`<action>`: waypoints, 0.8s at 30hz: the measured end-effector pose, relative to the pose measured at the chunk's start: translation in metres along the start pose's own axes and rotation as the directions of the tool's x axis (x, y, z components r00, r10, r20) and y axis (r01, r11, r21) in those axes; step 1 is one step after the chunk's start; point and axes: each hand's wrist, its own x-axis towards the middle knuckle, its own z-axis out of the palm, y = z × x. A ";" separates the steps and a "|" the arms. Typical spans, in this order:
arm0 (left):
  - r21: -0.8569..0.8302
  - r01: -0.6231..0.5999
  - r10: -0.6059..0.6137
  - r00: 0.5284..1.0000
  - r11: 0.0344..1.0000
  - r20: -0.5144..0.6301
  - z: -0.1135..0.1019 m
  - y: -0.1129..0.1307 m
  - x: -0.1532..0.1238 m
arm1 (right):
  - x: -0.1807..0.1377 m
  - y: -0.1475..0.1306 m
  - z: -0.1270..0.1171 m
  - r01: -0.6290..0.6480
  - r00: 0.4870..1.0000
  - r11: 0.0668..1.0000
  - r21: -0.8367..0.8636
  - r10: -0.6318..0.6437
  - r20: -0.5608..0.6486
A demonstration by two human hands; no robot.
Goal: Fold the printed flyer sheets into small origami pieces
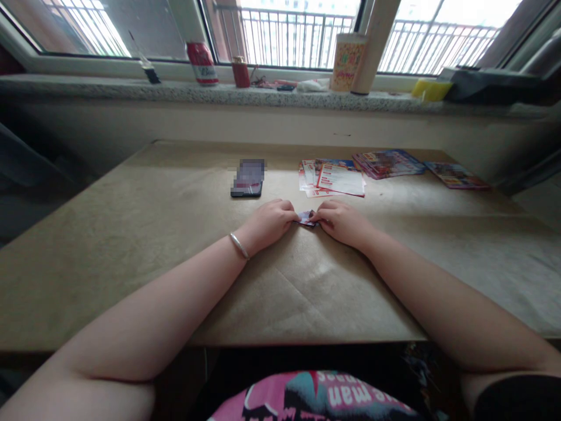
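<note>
Between my two hands, low over the table (pixel 175 245), is a small folded piece of printed paper (pixel 306 218) in purple and white tones. My left hand (pixel 272 222), with a silver bangle at the wrist, pinches its left end. The fingers of my right hand (pixel 339 220) are closed on its right end. Parts of the paper are hidden under my fingertips. Just beyond my hands lie several loose printed sheets (pixel 342 179), white and red, overlapping one another.
A phone (pixel 249 178) lies beyond my left hand. Colourful printed stacks (pixel 388 164) and another printed booklet (pixel 458 175) lie at the back right. On the stone windowsill (pixel 263 96) stand a red can (pixel 201 63), a small red bottle (pixel 241 72) and a patterned cup (pixel 347 61).
</note>
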 end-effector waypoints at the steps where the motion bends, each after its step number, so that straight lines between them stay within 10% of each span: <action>1: 0.023 0.002 -0.002 1.000 1.000 0.005 -0.001 0.000 0.000 | 0.000 0.000 0.000 -0.002 1.000 1.000 -0.005 0.002 0.005; 24: 0.252 0.106 -0.150 0.975 0.962 0.161 -0.025 -0.002 -0.009 | -0.008 0.008 -0.015 -0.075 0.997 0.989 -0.126 0.078 0.023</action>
